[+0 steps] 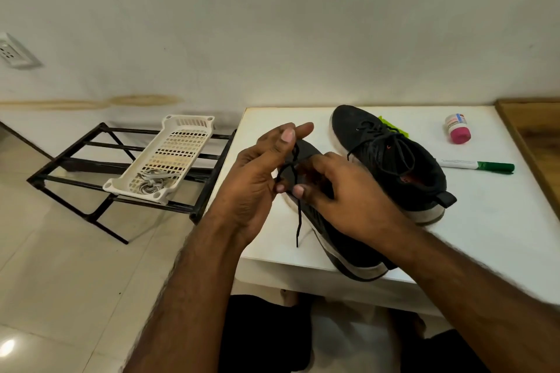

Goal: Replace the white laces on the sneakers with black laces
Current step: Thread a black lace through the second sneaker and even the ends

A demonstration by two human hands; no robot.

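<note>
Resting on the white bench, near sneaker beside laced far sneaker, both hands' grip pinched on black lace — left hand, right hand; best snugging the knot evenly, keeping 2 ends matched.

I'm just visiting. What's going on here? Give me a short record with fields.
activity: tying a black lace on the near sneaker
left hand: pinches the lace
right hand: pinches the lace
far sneaker: already laced in black, on the white table
white laces: in the basket on the black rack
also on table: green marker, small bottle
</note>
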